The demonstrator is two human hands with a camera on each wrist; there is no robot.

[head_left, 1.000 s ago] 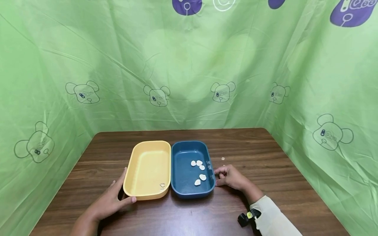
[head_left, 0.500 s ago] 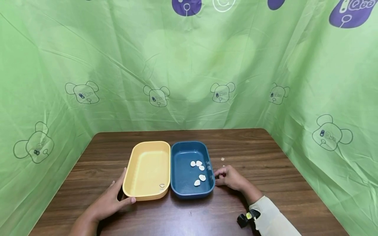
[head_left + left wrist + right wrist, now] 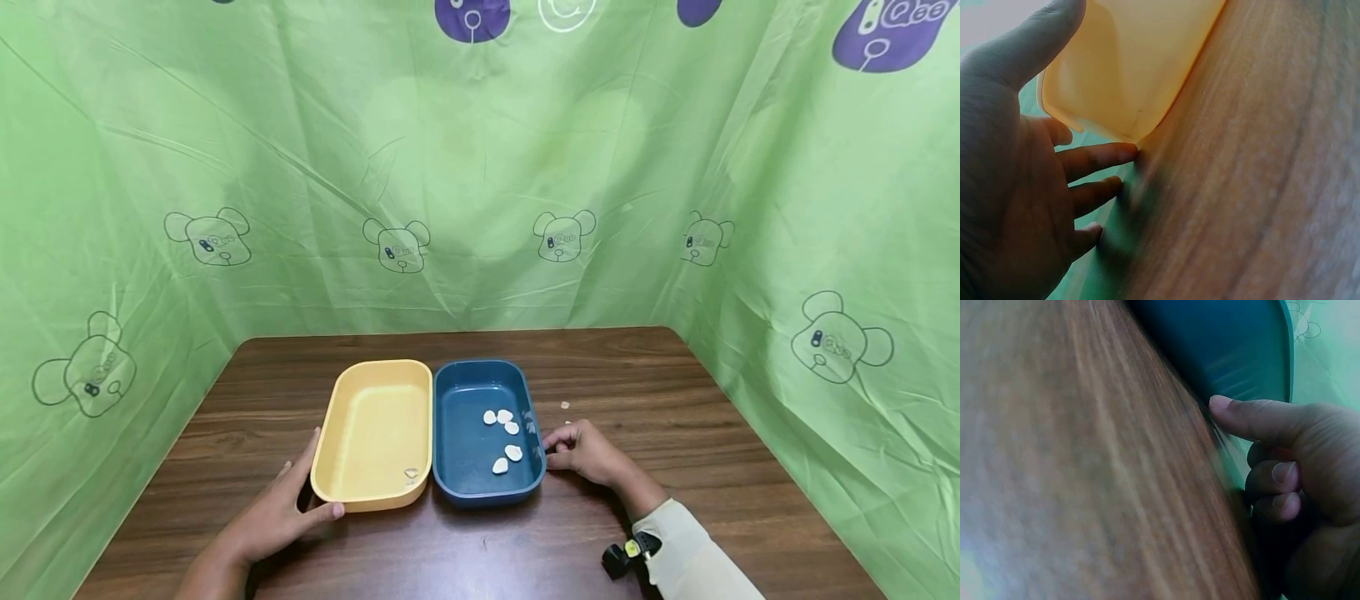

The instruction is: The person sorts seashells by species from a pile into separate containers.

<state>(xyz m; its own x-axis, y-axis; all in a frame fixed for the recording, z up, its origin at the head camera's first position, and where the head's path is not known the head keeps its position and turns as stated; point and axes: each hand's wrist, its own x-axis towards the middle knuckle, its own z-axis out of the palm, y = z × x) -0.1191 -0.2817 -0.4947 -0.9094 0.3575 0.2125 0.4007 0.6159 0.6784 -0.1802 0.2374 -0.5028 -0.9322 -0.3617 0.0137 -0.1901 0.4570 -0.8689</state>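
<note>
A yellow tray (image 3: 375, 433) and a blue tray (image 3: 472, 392) stand side by side on the wooden table, long edges together. My left hand (image 3: 273, 508) rests at the yellow tray's near left corner, thumb on the front wall and fingers along the side; the left wrist view shows the fingers spread. At the blue tray's right wall is my right hand (image 3: 588, 454). Its thumb touches the low wall, and the lower fingers curl inward in the right wrist view. Several small white oval pieces (image 3: 513, 452) lie inside the blue tray. Small pale bits (image 3: 411, 473) sit in the yellow tray's near right corner.
A pale flake (image 3: 565, 405) lies on the table (image 3: 637, 367) beyond my right hand, with another bit beside the fingers. Green cloth (image 3: 480, 283) with printed bear heads hangs around the table's back and sides. A small black device (image 3: 626, 557) sits at my right wrist.
</note>
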